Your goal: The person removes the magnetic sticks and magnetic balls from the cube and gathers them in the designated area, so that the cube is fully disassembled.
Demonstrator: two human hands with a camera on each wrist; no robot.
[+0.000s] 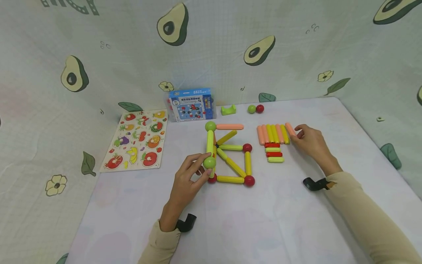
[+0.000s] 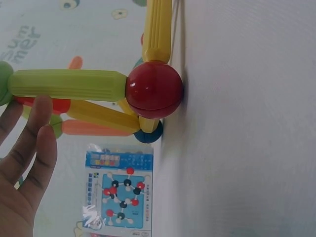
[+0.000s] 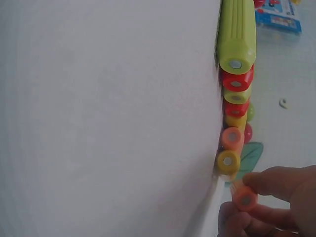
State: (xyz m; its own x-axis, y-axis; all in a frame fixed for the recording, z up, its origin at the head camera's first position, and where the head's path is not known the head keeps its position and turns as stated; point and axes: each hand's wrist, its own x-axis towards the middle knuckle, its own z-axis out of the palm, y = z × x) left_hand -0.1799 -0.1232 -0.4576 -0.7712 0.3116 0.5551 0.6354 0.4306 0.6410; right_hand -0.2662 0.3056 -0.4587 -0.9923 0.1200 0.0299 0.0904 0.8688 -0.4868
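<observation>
My left hand [image 1: 187, 180] pinches a green ball [image 1: 209, 162] at an upper front corner of a magnetic stick-and-ball frame, thumb and fingers on either side. In the left wrist view, an upright green stick [image 2: 69, 85] joins that ball to a red ball [image 2: 154, 90] on the table. Another green ball [image 1: 210, 126] tops the back corner, with a salmon stick [image 1: 229, 127] sticking out to the right. Over on the right, my right hand [image 1: 310, 143] pinches a salmon stick [image 3: 245, 198] between thumb and fingers, beside a row of salmon and yellow sticks [image 1: 273, 134].
Short red and green sticks [image 1: 274, 154] lie below the row. Behind the frame are a blue toy box [image 1: 191, 105], a green curved piece [image 1: 228, 110], and a loose green ball [image 1: 252, 109] touching a red ball [image 1: 260, 108]. A fruit puzzle board [image 1: 135, 141] lies at left.
</observation>
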